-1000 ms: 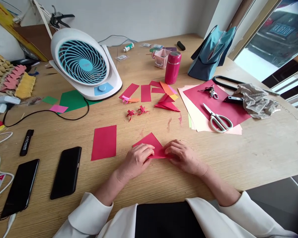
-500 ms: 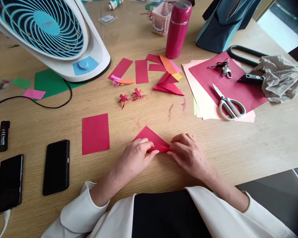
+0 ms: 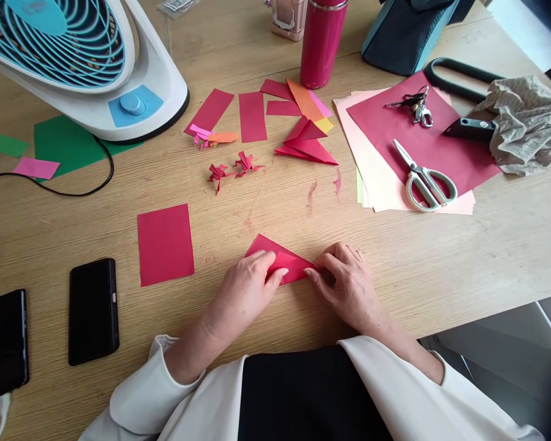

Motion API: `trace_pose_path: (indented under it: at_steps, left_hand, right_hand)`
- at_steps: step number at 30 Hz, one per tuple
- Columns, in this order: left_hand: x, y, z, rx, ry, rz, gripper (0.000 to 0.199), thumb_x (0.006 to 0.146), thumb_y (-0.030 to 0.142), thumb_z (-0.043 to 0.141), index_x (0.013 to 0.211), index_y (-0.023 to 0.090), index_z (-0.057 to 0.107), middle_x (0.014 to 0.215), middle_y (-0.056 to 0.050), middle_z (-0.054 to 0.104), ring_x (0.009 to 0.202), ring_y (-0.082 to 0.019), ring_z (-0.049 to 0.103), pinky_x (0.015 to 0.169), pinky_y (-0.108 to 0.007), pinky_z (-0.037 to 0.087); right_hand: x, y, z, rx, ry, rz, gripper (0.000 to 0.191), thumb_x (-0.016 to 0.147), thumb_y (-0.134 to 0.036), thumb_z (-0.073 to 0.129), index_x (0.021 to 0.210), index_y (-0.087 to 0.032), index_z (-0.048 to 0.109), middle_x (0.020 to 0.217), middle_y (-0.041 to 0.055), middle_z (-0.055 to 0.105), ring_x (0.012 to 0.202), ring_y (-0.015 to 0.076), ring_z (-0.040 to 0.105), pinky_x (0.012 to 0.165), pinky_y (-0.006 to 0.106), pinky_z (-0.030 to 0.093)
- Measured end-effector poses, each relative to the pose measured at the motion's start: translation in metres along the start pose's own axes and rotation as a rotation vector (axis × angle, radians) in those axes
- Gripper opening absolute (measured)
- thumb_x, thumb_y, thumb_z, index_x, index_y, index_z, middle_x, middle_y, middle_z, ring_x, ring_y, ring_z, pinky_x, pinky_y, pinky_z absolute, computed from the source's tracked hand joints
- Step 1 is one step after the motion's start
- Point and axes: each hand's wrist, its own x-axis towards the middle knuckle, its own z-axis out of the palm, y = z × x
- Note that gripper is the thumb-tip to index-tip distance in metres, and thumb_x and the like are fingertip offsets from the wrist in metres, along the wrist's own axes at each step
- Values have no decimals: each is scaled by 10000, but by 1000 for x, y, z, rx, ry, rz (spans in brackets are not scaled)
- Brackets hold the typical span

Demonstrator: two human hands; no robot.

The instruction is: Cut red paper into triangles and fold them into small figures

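Note:
Near the front of the table lies a folded red paper (image 3: 294, 266), its peak pointing away from me. Its left part is gripped by my left hand (image 3: 248, 282), thumb and fingers pressed on the paper and covering that end. At the right corner, my right hand (image 3: 346, 283) pinches the tip between thumb and index finger. To the left a flat red paper rectangle (image 3: 166, 245) lies on its own. Beyond the hands are two small folded red figures (image 3: 247, 163) and a folded red paper piece (image 3: 307, 146).
A fan (image 3: 142, 110) stands at the back left, a pink bottle (image 3: 324, 46) at the back. Scissors (image 3: 425, 179) and keys (image 3: 416, 105) lie on stacked paper (image 3: 381, 184) at right, beside crumpled paper (image 3: 526, 125). A black phone (image 3: 93, 311) lies at left.
A flap of the folded paper now lies further over towards its peak, and my right thumb has shifted slightly left along the corner. The view has moved a little, shifting the table items.

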Motion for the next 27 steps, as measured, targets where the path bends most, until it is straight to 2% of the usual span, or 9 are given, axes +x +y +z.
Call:
trace_pose_path:
  at_steps: [3,7,10,13,16,22,27]
  left_hand:
    - [1,0,-1,57,15,21,178,933,249,560,764,202,528,802,-25,621,731,-184,584,647,-303,387]
    - [4,-1,-4,46,-14,-13,190,934,260,566,760,205,512,772,-10,603,698,-177,571,626,-304,369]
    - [6,-3,-4,39,-4,-44,202,928,251,574,748,208,492,769,-4,591,697,-175,564,612,-303,354]
    - [7,-3,-4,32,-2,-60,208,923,242,577,745,209,476,783,0,581,706,-173,561,611,-298,352]
    - [7,-4,-3,29,-12,-48,224,912,243,594,732,207,466,799,-1,567,706,-167,552,613,-293,358]
    - [8,-5,-1,38,-4,-32,257,899,247,617,704,204,455,784,-2,547,660,-151,518,596,-294,361]
    - [9,-5,0,42,2,-33,257,906,257,608,707,205,452,778,-2,547,655,-149,516,590,-292,367]
  right_hand:
    - [1,-1,2,-41,8,-1,315,965,-414,550,731,-204,563,818,55,543,758,198,492,724,361,368]
    - [3,-1,2,-101,-7,11,338,967,-435,535,721,-202,542,789,55,528,756,208,495,719,367,369]
    - [1,0,2,-92,2,1,246,963,-404,551,840,-194,588,820,60,555,798,221,523,750,380,384]
    - [-5,3,0,-49,34,-74,141,960,-305,567,1031,-193,616,916,79,588,835,220,544,759,379,402]
    - [-14,6,-1,-55,38,-158,210,943,-207,574,1148,-223,615,962,89,600,816,211,547,735,373,411]
    - [-19,8,-1,-88,63,-243,286,921,-200,613,1205,-230,614,982,99,631,812,214,541,727,384,420]
    - [-16,7,-2,-87,29,-265,281,944,-227,580,1219,-233,637,986,94,654,826,215,533,731,389,409]
